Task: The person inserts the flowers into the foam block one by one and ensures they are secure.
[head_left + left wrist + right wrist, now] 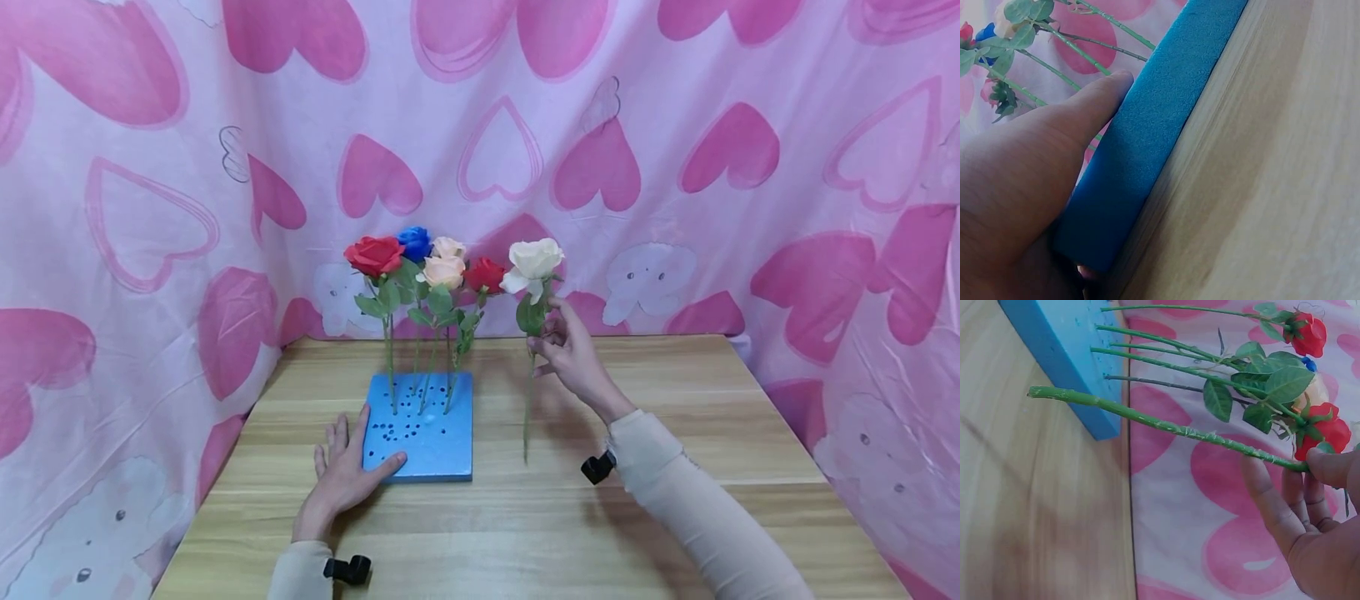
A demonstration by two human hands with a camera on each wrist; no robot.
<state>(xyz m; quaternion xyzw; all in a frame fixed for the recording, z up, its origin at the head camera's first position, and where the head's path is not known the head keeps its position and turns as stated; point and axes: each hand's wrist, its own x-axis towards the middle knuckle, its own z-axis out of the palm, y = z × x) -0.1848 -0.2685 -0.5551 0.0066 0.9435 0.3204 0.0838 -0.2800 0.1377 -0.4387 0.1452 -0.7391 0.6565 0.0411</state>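
A blue foam block point(450, 454) dotted with small holes lies on the table. My left hand point(347, 467) rests at its left side, fingers stretched out and the thumb point(1100, 100) lying over the block's near part. Artificial roses stand in the block's back half: a red rose point(375, 255), a blue rose point(415, 243), a pale peach rose point(444, 272) and a smaller red rose point(485, 274) among them. To the right of the block, my right hand point(567, 350) pinches a white rose by its upper stem, just under the bloom point(535, 260). Its bare green stem point(1147, 420) hangs downward, apart from the block.
The wooden table point(675, 492) stretches out on both sides of the block. A pink heart-patterned cloth point(480, 108) hangs behind the table and along its sides. Several holes point(397, 432) show in the block's front half.
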